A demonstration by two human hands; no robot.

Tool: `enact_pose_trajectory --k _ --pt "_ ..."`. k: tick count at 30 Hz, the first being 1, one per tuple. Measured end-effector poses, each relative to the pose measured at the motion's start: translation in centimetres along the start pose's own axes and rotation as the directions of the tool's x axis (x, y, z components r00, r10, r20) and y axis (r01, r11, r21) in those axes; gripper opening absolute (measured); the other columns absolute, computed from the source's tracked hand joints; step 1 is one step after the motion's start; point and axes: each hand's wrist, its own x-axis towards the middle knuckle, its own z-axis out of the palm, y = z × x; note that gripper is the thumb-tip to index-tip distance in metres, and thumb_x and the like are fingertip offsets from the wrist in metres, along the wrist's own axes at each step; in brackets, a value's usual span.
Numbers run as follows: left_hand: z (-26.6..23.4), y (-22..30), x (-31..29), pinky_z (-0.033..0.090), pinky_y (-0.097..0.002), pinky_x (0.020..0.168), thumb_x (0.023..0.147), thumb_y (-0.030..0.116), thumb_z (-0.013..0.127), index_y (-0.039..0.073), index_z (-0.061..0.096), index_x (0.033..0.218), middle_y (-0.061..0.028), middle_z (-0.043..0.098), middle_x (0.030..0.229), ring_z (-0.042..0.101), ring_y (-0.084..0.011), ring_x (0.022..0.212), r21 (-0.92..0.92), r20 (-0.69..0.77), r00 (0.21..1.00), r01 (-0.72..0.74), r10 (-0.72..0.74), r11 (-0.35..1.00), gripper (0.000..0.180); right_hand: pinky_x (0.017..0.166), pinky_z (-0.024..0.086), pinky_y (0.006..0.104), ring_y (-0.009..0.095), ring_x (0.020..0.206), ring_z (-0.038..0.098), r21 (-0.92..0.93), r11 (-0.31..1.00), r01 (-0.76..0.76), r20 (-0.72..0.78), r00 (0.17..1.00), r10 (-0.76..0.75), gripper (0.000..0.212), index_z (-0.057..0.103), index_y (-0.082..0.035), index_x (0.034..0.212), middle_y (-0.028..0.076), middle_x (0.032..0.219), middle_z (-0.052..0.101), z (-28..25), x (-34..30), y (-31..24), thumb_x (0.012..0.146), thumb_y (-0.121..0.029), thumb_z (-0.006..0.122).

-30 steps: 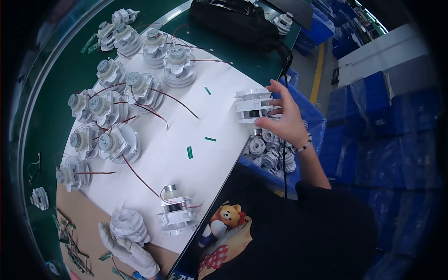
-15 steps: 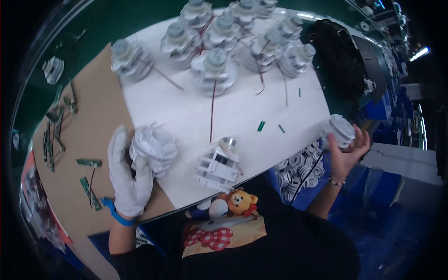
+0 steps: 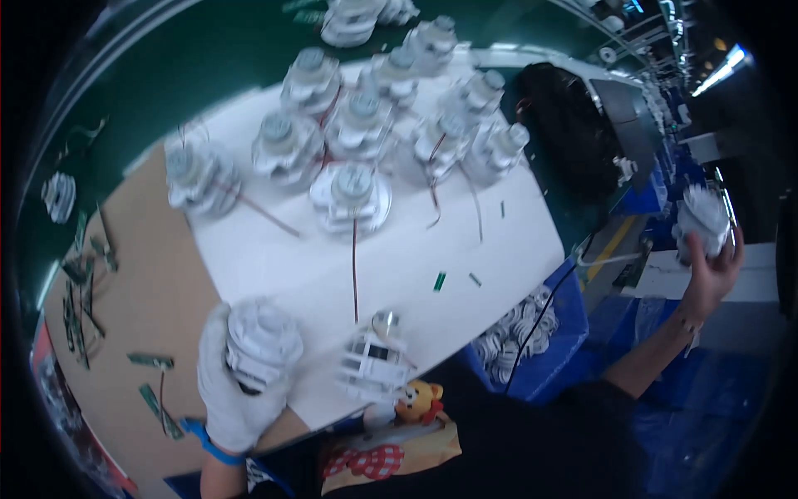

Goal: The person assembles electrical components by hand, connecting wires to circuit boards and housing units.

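In its white glove, my left hand (image 3: 229,403) is wrapped round a white round plastic housing (image 3: 264,341) just above the near left of the white sheet. My bare right hand (image 3: 713,279) is out past the table's right side, gripping another white round ribbed plastic part (image 3: 702,218) between thumb and fingers. Between the hands, a white slotted assembly (image 3: 372,366) with a small metal cylinder on top lies near the table's front edge. Farther back stand several white assemblies with round grey-white tops; one of them (image 3: 351,200) trails a brown-red wire toward me.
Green circuit board strips (image 3: 83,303) lie on the brown board (image 3: 158,249) at left. A blue bin (image 3: 569,320) of white rings sits below the table's right edge, crossed by a black cord. A black bag (image 3: 565,133) rests at the back right.
My right hand has swung outward to the right with the white part. My left hand keeps its hold on the housing. The view has shifted, so the table sits lower and further left.
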Motion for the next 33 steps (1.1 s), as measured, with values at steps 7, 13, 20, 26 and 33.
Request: enact_pose_trajectory --k 7,13,20,26,33 --pt "0.0 -1.0 -0.3 0.041 -0.0432 0.087 0.059 0.024 0.074 -0.003 0.028 0.129 -0.0248 0.043 0.120 0.050 -0.0389 0.103 0.109 -0.030 0.985 -0.164 0.168 0.980 0.088 0.075 0.048 0.0363 0.029 0.083 0.059 -0.141 0.434 0.890 0.495 0.443 -0.747 0.054 0.051 -0.005 0.111 0.015 0.094 0.059 18.1 17.1 -7.2 0.060 -0.002 0.069" --pt "-1.0 0.2 0.1 0.041 -0.0411 0.089 0.063 0.021 0.070 -0.003 0.027 0.129 -0.0243 0.044 0.120 0.050 -0.0376 0.104 0.130 0.019 0.984 -0.176 0.175 0.976 0.083 0.080 0.039 0.0344 0.017 0.089 0.057 -0.219 -0.138 0.966 0.879 0.134 -0.457 0.010 0.060 -0.017 0.084 -0.002 0.088 0.061 38.3 15.9 -5.8 0.075 -0.016 0.056" --pt "-1.3 0.2 0.8 0.041 -0.0420 0.087 0.059 0.025 0.074 -0.003 0.028 0.129 -0.0239 0.043 0.121 0.049 -0.0379 0.104 0.164 0.055 0.981 -0.191 0.185 0.968 0.088 0.091 0.036 0.0392 0.019 0.106 0.050 0.047 -0.092 0.995 0.813 -0.092 -0.576 0.028 0.054 -0.014 0.105 0.003 0.114 0.052 47.0 14.0 -1.3 0.077 -0.011 0.055" --pt "-1.7 0.7 1.1 0.040 -0.0412 0.088 0.057 0.026 0.075 -0.005 0.030 0.127 -0.0236 0.043 0.121 0.048 -0.0379 0.104 0.139 0.106 0.989 -0.119 0.104 0.983 0.089 0.103 0.028 0.0407 0.025 0.123 0.035 -0.018 -0.032 0.999 0.786 -0.005 -0.618 0.058 0.043 -0.008 0.119 0.011 0.129 0.040 45.6 15.1 -5.7 0.066 -0.002 0.064" --pt "-1.7 0.6 1.6 0.042 -0.0422 0.086 0.058 0.023 0.074 -0.006 0.031 0.126 -0.0244 0.046 0.117 0.051 -0.0385 0.101 0.149 0.094 0.987 -0.146 0.133 0.978 0.086 0.100 0.033 0.0327 0.031 0.119 0.038 0.217 0.625 0.750 0.897 0.099 -0.430 0.093 0.027 -0.002 0.132 0.022 0.129 0.038 46.1 12.1 -14.0 0.053 -0.012 0.075"
